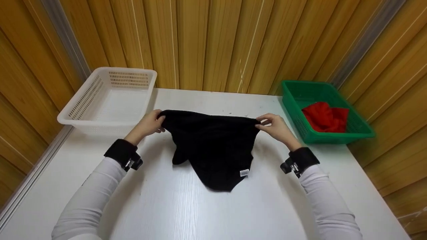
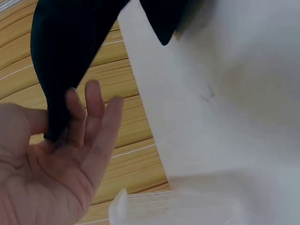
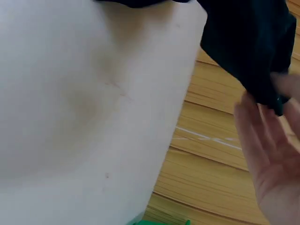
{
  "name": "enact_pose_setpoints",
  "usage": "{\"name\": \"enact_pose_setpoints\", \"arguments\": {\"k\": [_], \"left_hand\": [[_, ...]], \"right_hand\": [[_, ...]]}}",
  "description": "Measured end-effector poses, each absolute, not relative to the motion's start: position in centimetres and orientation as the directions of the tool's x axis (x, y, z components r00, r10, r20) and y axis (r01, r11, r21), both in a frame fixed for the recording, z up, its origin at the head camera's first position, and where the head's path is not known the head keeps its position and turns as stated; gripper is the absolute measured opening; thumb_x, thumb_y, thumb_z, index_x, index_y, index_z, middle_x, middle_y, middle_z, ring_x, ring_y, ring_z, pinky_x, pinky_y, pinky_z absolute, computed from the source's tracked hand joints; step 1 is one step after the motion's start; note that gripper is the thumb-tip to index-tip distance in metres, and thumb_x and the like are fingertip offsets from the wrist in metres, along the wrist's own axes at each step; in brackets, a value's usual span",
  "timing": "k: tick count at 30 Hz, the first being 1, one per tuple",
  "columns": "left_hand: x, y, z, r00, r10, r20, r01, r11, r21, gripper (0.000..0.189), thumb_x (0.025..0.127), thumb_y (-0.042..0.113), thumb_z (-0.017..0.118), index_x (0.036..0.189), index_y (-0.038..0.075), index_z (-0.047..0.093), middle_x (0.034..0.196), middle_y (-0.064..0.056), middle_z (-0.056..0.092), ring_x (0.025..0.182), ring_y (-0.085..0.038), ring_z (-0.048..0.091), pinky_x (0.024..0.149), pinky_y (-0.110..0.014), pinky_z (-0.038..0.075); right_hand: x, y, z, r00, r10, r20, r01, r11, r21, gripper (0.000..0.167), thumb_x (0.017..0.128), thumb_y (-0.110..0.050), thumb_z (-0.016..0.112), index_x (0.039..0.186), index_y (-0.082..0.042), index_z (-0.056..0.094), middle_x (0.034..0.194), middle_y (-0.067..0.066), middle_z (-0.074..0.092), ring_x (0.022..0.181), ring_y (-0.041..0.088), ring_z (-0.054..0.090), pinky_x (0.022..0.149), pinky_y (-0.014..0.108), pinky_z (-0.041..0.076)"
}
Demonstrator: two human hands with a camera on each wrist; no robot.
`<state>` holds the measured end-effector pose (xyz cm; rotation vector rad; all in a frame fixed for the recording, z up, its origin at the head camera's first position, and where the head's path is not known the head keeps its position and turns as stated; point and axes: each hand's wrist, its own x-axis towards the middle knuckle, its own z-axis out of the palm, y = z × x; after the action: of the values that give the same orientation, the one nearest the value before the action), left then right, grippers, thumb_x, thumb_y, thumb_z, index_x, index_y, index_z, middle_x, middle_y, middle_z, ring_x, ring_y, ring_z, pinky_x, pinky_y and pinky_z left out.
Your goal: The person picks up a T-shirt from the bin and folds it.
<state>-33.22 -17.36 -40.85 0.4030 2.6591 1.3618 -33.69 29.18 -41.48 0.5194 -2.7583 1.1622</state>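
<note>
A black piece of cloth (image 1: pixel 213 143), like a garment, hangs between the two hands above the white table. Its top edge is drawn nearly straight, while the lower part droops in uneven folds with a small white label (image 1: pixel 244 172) near the bottom right. My left hand (image 1: pixel 151 123) pinches the upper left corner; in the left wrist view the thumb and index finger (image 2: pixel 76 112) hold the cloth and the other fingers extend. The upper right corner is pinched by my right hand (image 1: pixel 274 126), its thumb and fingers meeting on the fabric in the right wrist view.
A white perforated basket (image 1: pixel 100 125) with nothing in it stands at the back left. At the back right, a green basket (image 1: pixel 340 136) holds a red cloth (image 1: pixel 325 117). Wood-patterned panels (image 1: pixel 206 46) close off the table's back and sides.
</note>
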Motion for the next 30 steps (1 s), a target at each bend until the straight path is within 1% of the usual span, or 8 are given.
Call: {"name": "enact_pose_setpoints", "arguments": {"k": [2, 6, 9, 13, 16, 19, 23, 30], "left_hand": [[-33.1, -17.3, -41.7, -0.972, 0.234, 0.016, 0.169, 0.650, 0.741, 0.034, 0.107, 0.008, 0.041, 0.134, -0.013, 0.048, 0.099, -0.029, 0.069, 0.068, -0.028, 0.072, 0.061, -0.019, 0.051], [-32.3, -16.9, -43.4, -0.977, 0.206, 0.049, 0.192, 0.767, 0.612, 0.045, 0.107, 0.012, 0.045, 0.146, -0.011, 0.039, 0.122, -0.038, 0.064, 0.106, -0.048, 0.069, 0.083, -0.043, 0.058], [-31.3, -15.9, -43.9, -0.965, 0.223, 0.139, 0.262, 0.826, 0.498, 0.049, 0.106, 0.017, 0.051, 0.146, -0.009, 0.042, 0.137, -0.037, 0.056, 0.121, -0.050, 0.061, 0.101, -0.058, 0.052], [-29.8, -14.1, -43.8, -0.909, 0.344, 0.234, 0.412, 0.825, 0.388, 0.053, 0.105, 0.029, 0.057, 0.147, -0.002, 0.048, 0.147, -0.030, 0.053, 0.136, -0.047, 0.053, 0.115, -0.058, 0.044], [-29.1, -12.7, -44.0, -0.851, 0.485, 0.201, 0.525, 0.785, 0.328, 0.064, 0.103, 0.042, 0.059, 0.152, 0.004, 0.046, 0.152, -0.023, 0.053, 0.144, -0.043, 0.048, 0.122, -0.058, 0.036], [-28.6, -11.7, -44.5, -0.801, 0.579, 0.152, 0.598, 0.759, 0.257, 0.075, 0.097, 0.052, 0.065, 0.154, 0.008, 0.045, 0.152, -0.019, 0.055, 0.143, -0.038, 0.050, 0.124, -0.059, 0.033], [-28.5, -11.1, -45.3, -0.767, 0.613, 0.190, 0.641, 0.739, 0.208, 0.069, 0.092, 0.042, 0.075, 0.147, 0.006, 0.054, 0.139, -0.014, 0.067, 0.128, -0.032, 0.065, 0.117, -0.054, 0.044], [-28.9, -12.5, -45.0, -0.754, 0.615, 0.231, 0.657, 0.700, 0.279, 0.036, 0.095, 0.019, 0.072, 0.128, 0.006, 0.070, 0.122, -0.013, 0.076, 0.108, -0.031, 0.075, 0.089, -0.045, 0.062]], "right_hand": [[-33.6, 28.9, -42.1, -0.941, -0.243, 0.234, -0.337, 0.685, -0.646, 0.025, 0.096, -0.004, 0.069, 0.119, 0.005, 0.072, 0.121, 0.026, 0.071, 0.103, 0.038, 0.074, 0.085, 0.033, 0.062], [-33.0, 28.3, -43.1, -0.938, -0.256, 0.232, -0.345, 0.698, -0.627, 0.026, 0.099, -0.007, 0.065, 0.121, 0.006, 0.071, 0.124, 0.028, 0.071, 0.109, 0.046, 0.071, 0.095, 0.054, 0.059], [-32.2, 27.2, -43.4, -0.924, -0.312, 0.222, -0.381, 0.690, -0.616, 0.026, 0.099, -0.011, 0.066, 0.120, 0.005, 0.072, 0.122, 0.026, 0.072, 0.109, 0.043, 0.071, 0.096, 0.054, 0.059], [-30.6, 25.1, -43.3, -0.869, -0.437, 0.234, -0.489, 0.677, -0.550, 0.028, 0.097, -0.016, 0.071, 0.119, 0.002, 0.073, 0.118, 0.020, 0.073, 0.110, 0.038, 0.070, 0.096, 0.053, 0.059], [-29.2, 23.4, -43.3, -0.801, -0.559, 0.216, -0.589, 0.666, -0.459, 0.037, 0.093, -0.025, 0.076, 0.123, -0.004, 0.072, 0.121, 0.016, 0.072, 0.115, 0.034, 0.068, 0.100, 0.052, 0.056], [-27.9, 21.8, -43.7, -0.734, -0.660, 0.160, -0.669, 0.660, -0.342, 0.050, 0.088, -0.033, 0.082, 0.131, -0.010, 0.069, 0.127, 0.012, 0.067, 0.118, 0.031, 0.065, 0.101, 0.050, 0.055], [-27.1, 20.9, -44.6, -0.689, -0.717, 0.108, -0.720, 0.660, -0.214, 0.051, 0.085, -0.025, 0.084, 0.132, -0.015, 0.067, 0.127, 0.010, 0.063, 0.113, 0.027, 0.064, 0.094, 0.046, 0.057], [-27.8, 22.3, -44.6, -0.722, -0.685, 0.094, -0.682, 0.684, -0.259, 0.032, 0.080, 0.006, 0.074, 0.108, -0.009, 0.073, 0.110, 0.007, 0.067, 0.100, 0.024, 0.068, 0.087, 0.043, 0.059]]}}
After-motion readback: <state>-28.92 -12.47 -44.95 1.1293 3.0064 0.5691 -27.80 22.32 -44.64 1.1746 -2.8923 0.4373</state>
